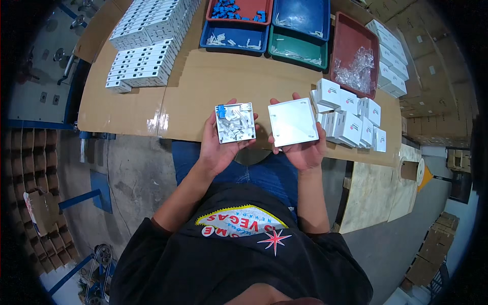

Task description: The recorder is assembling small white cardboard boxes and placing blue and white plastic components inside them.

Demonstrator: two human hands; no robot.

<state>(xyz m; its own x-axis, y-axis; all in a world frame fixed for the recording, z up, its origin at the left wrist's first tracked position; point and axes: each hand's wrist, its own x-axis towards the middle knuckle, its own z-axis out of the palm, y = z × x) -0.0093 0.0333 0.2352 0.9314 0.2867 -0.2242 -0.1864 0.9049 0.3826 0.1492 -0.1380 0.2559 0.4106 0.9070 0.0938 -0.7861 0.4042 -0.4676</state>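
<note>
My left hand [215, 155] is closed around a shallow square white plastic box [237, 140], its inside facing up. A blue connector block [221, 111] sits in the box's far left corner, and small white and clear parts lie loose around it. To the right, my right hand [308, 157] grips a flat square white cover [293, 123] by its near and right edges. The cover is slightly tilted and apart from the box. Both hands are over the table's near edge.
White slotted boxes [140, 63] are stacked at the far left of the cardboard-covered table [203, 86]. At the back, a red tray [267, 20] holds blue pieces; blue and green trays [300, 60] hold small parts. A dark red tray [337, 30] holds clear bags. Small white cartons [349, 127] stand right.
</note>
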